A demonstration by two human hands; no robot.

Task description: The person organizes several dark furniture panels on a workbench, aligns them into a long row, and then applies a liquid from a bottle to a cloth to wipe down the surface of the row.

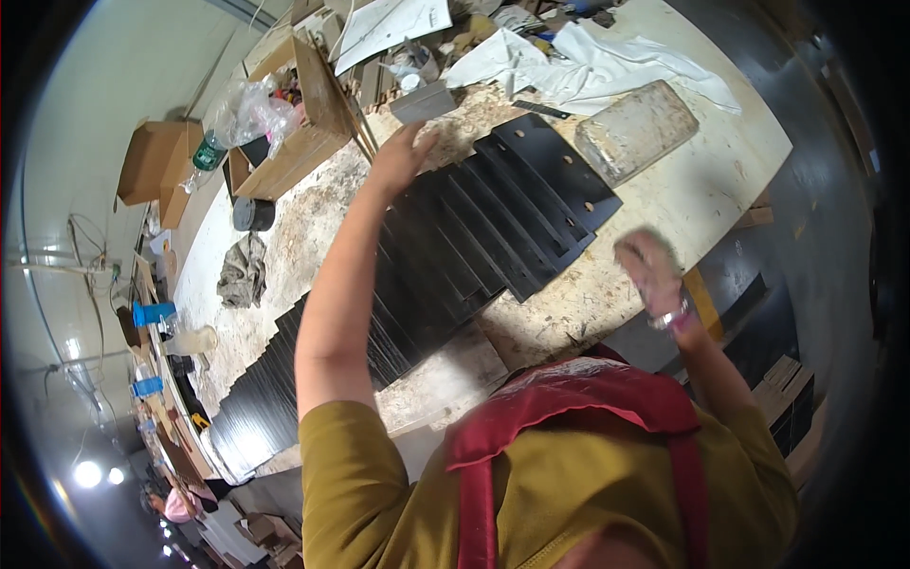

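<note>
A long row of overlapping black panels lies fanned diagonally across the worktable. The top panel, at the right end, has several round holes along its edge. My left hand is over the far edge of the row, its fingers apart and nothing seen in them. Just beyond it lies a small grey flat piece. Off the near right corner of the top panel, my right hand is in the air, smeared by motion. Whether it holds anything cannot be made out.
A worn rectangular block lies right of the panels, with white cloth behind it. A wooden box with clutter, a black round container and a crumpled grey rag stand left. The stained worktable has a right edge.
</note>
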